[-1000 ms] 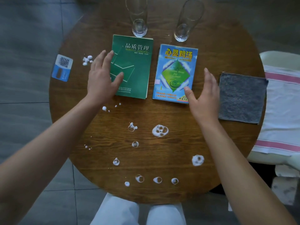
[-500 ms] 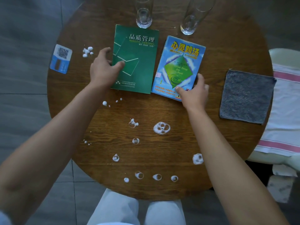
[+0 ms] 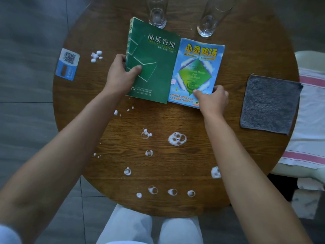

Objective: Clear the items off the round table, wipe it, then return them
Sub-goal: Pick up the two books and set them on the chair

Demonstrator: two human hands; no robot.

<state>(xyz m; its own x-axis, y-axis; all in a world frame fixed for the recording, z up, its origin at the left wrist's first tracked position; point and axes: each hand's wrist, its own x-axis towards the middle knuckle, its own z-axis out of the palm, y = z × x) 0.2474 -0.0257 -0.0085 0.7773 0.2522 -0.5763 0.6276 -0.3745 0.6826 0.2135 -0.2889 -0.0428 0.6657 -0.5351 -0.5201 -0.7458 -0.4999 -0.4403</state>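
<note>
Two paperback books lie side by side on the round brown wooden desk [image 3: 123, 199]. The left hand [image 3: 121, 74] grasps the green book [image 3: 154, 67] (subtitled "QUALITY CONTROL"), its left edge raised; the right hand [image 3: 212, 99] pinches the blue book [image 3: 195, 67]. Behind the books stand two clear glasses [image 3: 157, 16]; right, one grey cloth [image 3: 270, 103]; foam blobs [image 3: 177, 138] dot the wood above grey floor tiles [image 3: 26, 103].

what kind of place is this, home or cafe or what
Hard to say; perhaps a cafe or lounge corner. A small round wooden table carries a QR code card and two drinking glasses, over a grey tiled floor.
</note>
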